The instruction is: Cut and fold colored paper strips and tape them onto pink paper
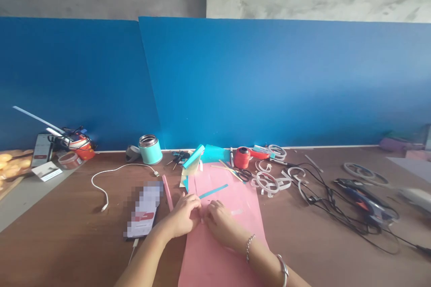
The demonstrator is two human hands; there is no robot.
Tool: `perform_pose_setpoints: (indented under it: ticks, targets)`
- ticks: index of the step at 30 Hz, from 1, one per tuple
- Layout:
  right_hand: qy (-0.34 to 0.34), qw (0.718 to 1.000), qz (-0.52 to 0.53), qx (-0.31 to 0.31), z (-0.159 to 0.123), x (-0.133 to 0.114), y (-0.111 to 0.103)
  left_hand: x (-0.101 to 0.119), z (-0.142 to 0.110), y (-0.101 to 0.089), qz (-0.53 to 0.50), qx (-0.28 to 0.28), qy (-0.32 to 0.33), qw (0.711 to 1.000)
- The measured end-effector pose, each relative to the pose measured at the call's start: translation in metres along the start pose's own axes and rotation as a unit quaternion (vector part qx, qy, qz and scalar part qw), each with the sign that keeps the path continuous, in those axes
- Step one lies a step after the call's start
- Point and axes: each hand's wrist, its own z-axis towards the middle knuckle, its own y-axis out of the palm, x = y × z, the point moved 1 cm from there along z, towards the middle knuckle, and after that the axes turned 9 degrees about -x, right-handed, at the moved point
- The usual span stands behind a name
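A long pink paper sheet (229, 267) lies on the brown table, running toward me. Above it my left hand (185, 216) and my right hand (220, 220) come close together, fingers curled in a pinch. Between their fingertips is something small and pale, too small to name. Just beyond the hands a narrow blue paper strip (214, 191) rests on the pink sheet. Right of my right hand lies a short whitish strip (236, 211). A folded pink strip (167, 193) sits left of the sheet.
Left are a phone (144, 215), a white cable (107, 168) and a turquoise jar (150, 149). Scissors (243, 174), a red roll (242, 158) and loose white strips (267, 182) lie at the back. A corded black tool (367, 202) is on the right. A blue partition (269, 80) stands behind.
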Motion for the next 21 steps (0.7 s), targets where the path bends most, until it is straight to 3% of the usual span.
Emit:
perform_pose_setpoints:
  ticks: [14,21]
  targets:
    - [0.055,0.994,0.083,0.035,0.005,0.002,0.003,0.001,0.002,0.012,0.052,0.024,-0.05,0.997]
    - [0.033,0.995,0.09,0.035,0.003,0.003,0.003,0.0,0.001,0.019,0.04,0.005,-0.076,0.996]
